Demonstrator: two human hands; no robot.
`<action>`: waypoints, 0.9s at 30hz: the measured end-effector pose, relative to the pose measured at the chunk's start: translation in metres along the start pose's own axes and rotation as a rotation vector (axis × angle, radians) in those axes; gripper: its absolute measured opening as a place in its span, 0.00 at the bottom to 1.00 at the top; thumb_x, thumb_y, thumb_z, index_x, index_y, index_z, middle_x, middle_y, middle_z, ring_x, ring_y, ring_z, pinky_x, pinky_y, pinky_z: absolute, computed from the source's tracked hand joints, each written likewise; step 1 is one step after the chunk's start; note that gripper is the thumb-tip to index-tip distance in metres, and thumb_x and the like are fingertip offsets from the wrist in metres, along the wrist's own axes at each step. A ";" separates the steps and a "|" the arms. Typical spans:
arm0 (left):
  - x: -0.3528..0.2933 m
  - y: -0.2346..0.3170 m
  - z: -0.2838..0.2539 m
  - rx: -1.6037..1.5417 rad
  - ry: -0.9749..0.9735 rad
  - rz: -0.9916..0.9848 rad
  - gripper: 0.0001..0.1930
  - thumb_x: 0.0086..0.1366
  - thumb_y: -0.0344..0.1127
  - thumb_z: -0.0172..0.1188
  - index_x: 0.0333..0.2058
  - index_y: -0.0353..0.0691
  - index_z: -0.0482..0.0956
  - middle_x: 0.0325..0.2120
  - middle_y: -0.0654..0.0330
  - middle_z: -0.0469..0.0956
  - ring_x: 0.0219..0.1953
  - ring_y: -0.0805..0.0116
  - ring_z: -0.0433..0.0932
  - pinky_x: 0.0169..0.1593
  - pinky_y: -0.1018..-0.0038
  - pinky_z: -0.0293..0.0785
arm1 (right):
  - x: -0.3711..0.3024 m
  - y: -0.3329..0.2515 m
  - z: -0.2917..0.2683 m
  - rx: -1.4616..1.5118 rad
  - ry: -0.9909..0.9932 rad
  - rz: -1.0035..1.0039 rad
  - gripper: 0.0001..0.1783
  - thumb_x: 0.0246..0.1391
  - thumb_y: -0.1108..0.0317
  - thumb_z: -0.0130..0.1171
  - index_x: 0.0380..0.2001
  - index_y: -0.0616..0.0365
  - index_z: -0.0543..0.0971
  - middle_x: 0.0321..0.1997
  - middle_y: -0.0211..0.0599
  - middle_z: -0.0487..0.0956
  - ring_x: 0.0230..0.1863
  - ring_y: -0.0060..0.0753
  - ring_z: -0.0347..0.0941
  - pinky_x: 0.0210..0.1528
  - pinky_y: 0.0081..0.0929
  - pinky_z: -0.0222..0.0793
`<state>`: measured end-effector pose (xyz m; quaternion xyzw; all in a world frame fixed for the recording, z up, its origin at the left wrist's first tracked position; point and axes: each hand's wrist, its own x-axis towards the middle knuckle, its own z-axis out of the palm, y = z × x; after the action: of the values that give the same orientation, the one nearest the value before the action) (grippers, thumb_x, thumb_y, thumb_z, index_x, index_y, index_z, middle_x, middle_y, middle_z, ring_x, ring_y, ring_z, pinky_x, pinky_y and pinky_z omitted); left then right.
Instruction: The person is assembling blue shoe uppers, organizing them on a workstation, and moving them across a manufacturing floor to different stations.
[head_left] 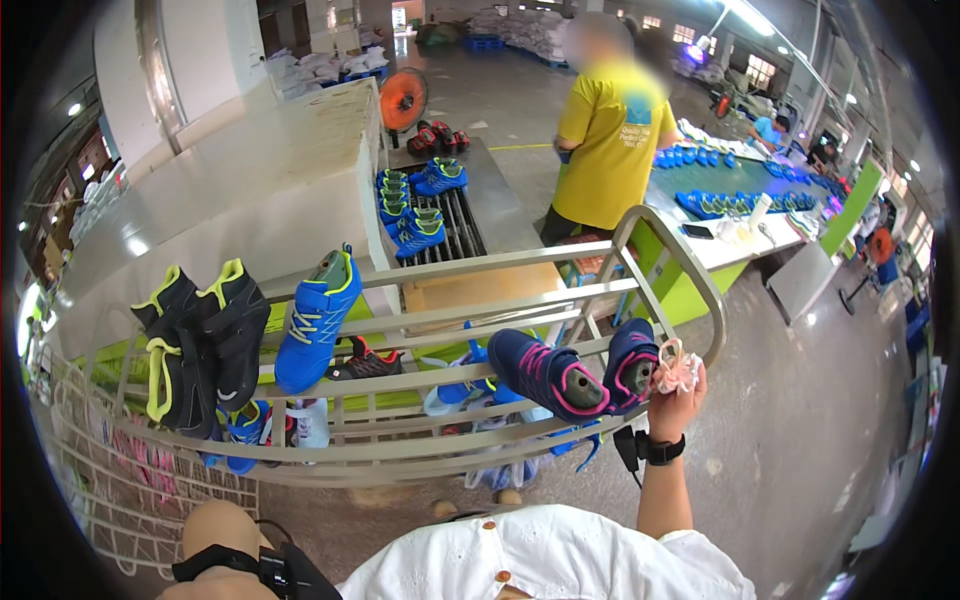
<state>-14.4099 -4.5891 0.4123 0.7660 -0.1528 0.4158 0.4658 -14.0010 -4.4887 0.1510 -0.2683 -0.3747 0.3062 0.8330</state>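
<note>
At the right end of a metal rack, my right hand is raised with its fingers closed on a pale pink ruffled band with a loop on top. Right beside it on the rack are two navy shoes with pink trim, one nearer my hand and one to its left. Whether my fingers touch the nearer shoe I cannot tell. My left hand is low at the lower left, in front of the rack, above a black wrist strap. Its fingers are hidden.
Black high shoes with lime lining and a blue shoe are on the rack's left part. Behind stand a large pale cabinet, a roller conveyor with blue shoes, and a person in a yellow shirt near a long table.
</note>
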 end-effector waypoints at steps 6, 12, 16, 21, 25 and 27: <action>0.015 -0.038 -0.010 -0.253 -0.054 0.060 0.09 0.58 0.38 0.50 0.26 0.41 0.75 0.21 0.55 0.73 0.18 0.65 0.68 0.23 0.73 0.64 | 0.002 -0.005 0.005 -0.087 0.017 -0.019 0.10 0.51 0.70 0.46 0.37 0.60 0.66 0.22 0.32 0.68 0.22 0.26 0.66 0.25 0.23 0.67; 0.020 -0.051 -0.011 -0.330 -0.183 -0.244 0.10 0.53 0.31 0.50 0.19 0.32 0.76 0.18 0.53 0.73 0.10 0.68 0.64 0.12 0.73 0.55 | 0.004 -0.001 0.010 -0.039 0.003 0.034 0.05 0.52 0.73 0.45 0.32 0.62 0.68 0.22 0.32 0.69 0.22 0.22 0.67 0.25 0.20 0.67; 0.024 -0.067 -0.013 -0.216 -0.273 -0.044 0.06 0.50 0.30 0.52 0.22 0.34 0.76 0.19 0.54 0.73 0.10 0.68 0.64 0.12 0.75 0.56 | 0.000 -0.006 0.004 -0.040 -0.043 0.012 0.08 0.53 0.77 0.38 0.29 0.64 0.69 0.26 0.34 0.72 0.25 0.19 0.69 0.30 0.21 0.70; 0.013 -0.082 -0.038 0.270 -0.252 -0.048 0.06 0.49 0.30 0.55 0.28 0.37 0.75 0.23 0.51 0.73 0.19 0.65 0.70 0.19 0.75 0.65 | -0.004 -0.008 0.008 -0.052 -0.053 0.004 0.07 0.56 0.76 0.41 0.29 0.63 0.70 0.26 0.30 0.72 0.26 0.15 0.68 0.30 0.13 0.64; -0.013 -0.089 -0.082 0.951 0.309 -0.315 0.14 0.56 0.37 0.50 0.38 0.35 0.70 0.41 0.48 0.67 0.41 0.62 0.69 0.46 0.66 0.65 | -0.004 -0.004 0.003 -0.146 -0.046 -0.018 0.07 0.56 0.74 0.40 0.31 0.65 0.69 0.24 0.35 0.71 0.24 0.21 0.68 0.28 0.19 0.66; -0.021 -0.098 -0.114 0.984 0.473 -0.355 0.17 0.55 0.37 0.52 0.42 0.34 0.69 0.43 0.47 0.67 0.43 0.60 0.69 0.49 0.65 0.64 | -0.004 -0.002 -0.001 -0.176 -0.045 -0.035 0.07 0.56 0.75 0.40 0.30 0.65 0.69 0.24 0.34 0.72 0.23 0.21 0.68 0.27 0.18 0.66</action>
<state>-14.4181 -4.4454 0.3638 0.7927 0.2979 0.5135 0.1385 -14.0015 -4.4932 0.1498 -0.3268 -0.4234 0.2637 0.8028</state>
